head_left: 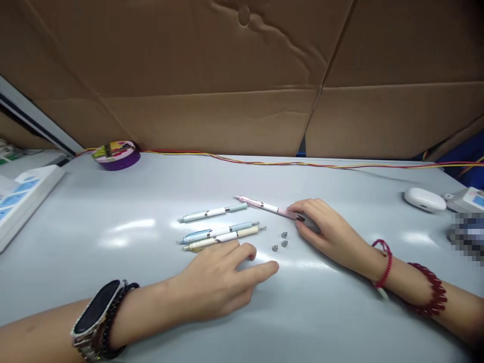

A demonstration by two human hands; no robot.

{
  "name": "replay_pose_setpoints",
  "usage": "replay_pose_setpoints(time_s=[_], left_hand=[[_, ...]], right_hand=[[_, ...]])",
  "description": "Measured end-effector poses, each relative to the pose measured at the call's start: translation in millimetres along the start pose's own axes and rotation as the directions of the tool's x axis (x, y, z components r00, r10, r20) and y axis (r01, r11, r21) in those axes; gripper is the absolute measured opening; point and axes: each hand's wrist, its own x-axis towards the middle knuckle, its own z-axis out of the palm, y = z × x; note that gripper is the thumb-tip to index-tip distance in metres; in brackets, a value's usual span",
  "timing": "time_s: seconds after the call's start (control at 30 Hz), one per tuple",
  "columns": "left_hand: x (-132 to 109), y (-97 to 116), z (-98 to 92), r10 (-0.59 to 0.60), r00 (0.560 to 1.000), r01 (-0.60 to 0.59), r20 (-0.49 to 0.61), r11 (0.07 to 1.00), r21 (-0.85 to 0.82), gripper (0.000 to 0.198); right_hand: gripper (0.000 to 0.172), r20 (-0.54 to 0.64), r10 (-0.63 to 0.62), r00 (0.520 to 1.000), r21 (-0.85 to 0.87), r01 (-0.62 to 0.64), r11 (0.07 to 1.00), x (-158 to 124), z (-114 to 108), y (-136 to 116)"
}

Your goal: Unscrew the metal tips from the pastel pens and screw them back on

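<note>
My right hand (325,229) rests on the grey table with its fingertips pinching the end of a pink pen (264,205), which lies flat and points up-left. My left hand (223,280) lies on the table, fingers stretched out, beside a beige pen (223,239). Just above the beige pen lies a blue pen (217,232), and farther back a mint pen (212,213). Three small grey metal tips (282,242) lie loose between my two hands.
A purple tape roll (117,154) stands at the back left, next to red and yellow wires (302,164) running along a cardboard wall (242,75). A white device (22,194) lies at the left edge. A white earbud case (424,199) sits at the right.
</note>
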Motion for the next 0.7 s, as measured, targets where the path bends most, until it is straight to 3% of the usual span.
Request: replay_pose_setpoints(time_s=[0.4,0.7], left_hand=[[-1.1,-0.4,3.3,-0.029,1.0,0.029,-0.004,0.999,0.03,0.014],[-1.0,-1.7,3.6,-0.021,1.0,0.02,0.004,0.999,0.032,0.013]], right_hand=[[0.024,0.01,0.007,1.0,-0.007,-0.007,1.0,-0.7,-1.2,-1.7],[0.024,0.007,-0.003,1.0,-0.015,0.003,1.0,-0.4,0.0,-1.6]])
